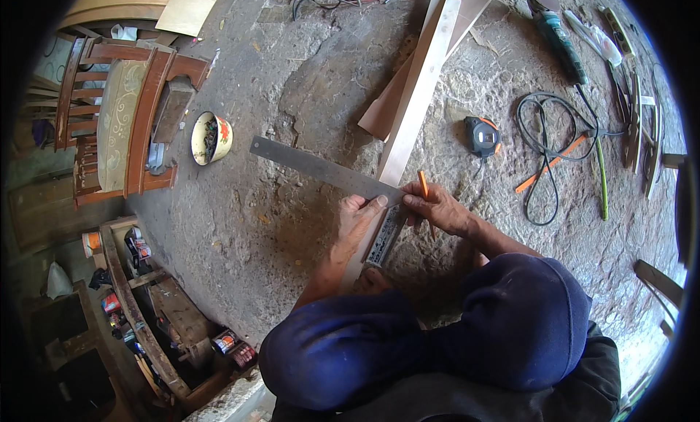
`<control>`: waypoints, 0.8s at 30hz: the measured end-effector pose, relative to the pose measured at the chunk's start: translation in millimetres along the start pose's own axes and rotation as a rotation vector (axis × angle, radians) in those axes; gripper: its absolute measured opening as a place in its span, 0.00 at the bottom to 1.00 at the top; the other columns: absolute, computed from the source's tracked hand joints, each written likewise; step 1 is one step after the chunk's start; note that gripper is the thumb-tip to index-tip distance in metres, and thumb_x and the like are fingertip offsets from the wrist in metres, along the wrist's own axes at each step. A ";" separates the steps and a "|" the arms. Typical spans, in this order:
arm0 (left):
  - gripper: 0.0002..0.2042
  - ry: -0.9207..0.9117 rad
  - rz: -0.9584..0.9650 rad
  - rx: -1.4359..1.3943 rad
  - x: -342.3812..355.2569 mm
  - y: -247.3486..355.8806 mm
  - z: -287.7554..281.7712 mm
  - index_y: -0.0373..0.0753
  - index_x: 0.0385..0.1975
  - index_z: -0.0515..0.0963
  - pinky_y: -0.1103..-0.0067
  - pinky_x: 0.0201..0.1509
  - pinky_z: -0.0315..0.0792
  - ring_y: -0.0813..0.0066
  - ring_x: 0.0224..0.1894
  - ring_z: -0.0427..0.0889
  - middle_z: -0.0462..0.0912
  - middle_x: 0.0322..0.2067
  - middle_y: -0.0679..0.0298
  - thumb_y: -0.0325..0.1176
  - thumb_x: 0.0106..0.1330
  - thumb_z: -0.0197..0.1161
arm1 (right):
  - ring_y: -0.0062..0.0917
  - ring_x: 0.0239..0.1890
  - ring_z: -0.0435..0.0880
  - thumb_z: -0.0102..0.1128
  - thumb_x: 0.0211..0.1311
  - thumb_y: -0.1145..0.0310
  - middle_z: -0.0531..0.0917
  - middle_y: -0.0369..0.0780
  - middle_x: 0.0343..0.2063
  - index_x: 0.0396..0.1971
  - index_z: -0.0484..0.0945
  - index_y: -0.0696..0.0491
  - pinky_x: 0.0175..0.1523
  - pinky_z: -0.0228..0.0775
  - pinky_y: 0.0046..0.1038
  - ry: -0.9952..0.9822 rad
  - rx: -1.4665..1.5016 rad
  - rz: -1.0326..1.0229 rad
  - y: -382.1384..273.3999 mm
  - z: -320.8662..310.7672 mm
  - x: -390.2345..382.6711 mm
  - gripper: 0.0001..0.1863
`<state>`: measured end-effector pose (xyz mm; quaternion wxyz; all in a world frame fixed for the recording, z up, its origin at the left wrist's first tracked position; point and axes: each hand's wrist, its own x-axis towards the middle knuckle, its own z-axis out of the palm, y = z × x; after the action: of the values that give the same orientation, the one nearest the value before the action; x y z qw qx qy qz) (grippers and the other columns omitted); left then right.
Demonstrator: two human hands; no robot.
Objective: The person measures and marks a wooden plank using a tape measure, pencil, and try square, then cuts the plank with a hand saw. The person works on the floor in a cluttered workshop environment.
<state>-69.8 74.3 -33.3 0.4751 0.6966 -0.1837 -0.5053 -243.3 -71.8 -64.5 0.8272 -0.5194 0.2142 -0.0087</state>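
A pale wooden batten (421, 86) runs from between my knees away over the floor. Across it lies a try square, its steel blade (313, 168) reaching out to the left. The square's dark speckled stock (384, 238) sits along the batten's right side. My left hand (356, 223) pinches the square near its corner, thumb on top of the blade. With its fingers closed, my right hand (442, 209) holds an orange pencil (423, 181) upright and touches the corner of the square. The undersides of both grips are hidden.
More planks (390, 105) lie beneath the batten's far part. To the right are a tape measure (483, 136), an angle grinder (560, 46) and its looped cable (543, 112). An enamel bowl (222, 139), a wooden chair frame (142, 123) and a wooden crate (135, 312) stand left.
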 end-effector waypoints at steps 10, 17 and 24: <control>0.18 0.117 0.067 0.194 -1.7 11.7 10.3 0.33 0.27 0.82 0.83 0.27 0.62 0.88 0.27 0.65 0.75 0.21 0.75 0.45 0.68 0.69 | 0.17 0.30 0.83 0.52 0.77 0.59 0.83 0.35 0.30 0.52 0.77 0.58 0.36 0.78 0.23 -0.002 0.030 0.031 -2.1 -2.5 -0.4 0.18; 0.24 0.152 0.076 0.332 -3.3 15.4 11.0 0.33 0.23 0.80 0.79 0.26 0.62 0.86 0.25 0.64 0.72 0.18 0.73 0.51 0.67 0.68 | 0.18 0.31 0.84 0.52 0.77 0.60 0.84 0.37 0.32 0.54 0.77 0.60 0.38 0.79 0.24 0.003 0.021 0.043 -6.8 -2.9 -0.2 0.19; 0.24 0.168 0.141 0.361 0.4 10.5 13.2 0.34 0.20 0.77 0.78 0.25 0.61 0.85 0.25 0.63 0.69 0.17 0.74 0.51 0.68 0.68 | 0.19 0.31 0.85 0.52 0.77 0.60 0.84 0.38 0.33 0.54 0.77 0.60 0.38 0.80 0.24 0.000 -0.008 0.050 2.6 -8.7 1.2 0.19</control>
<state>-78.9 62.7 -25.1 0.3903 0.7955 -0.2793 -0.3699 -246.0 -78.4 -70.4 0.8249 -0.5173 0.2273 0.0129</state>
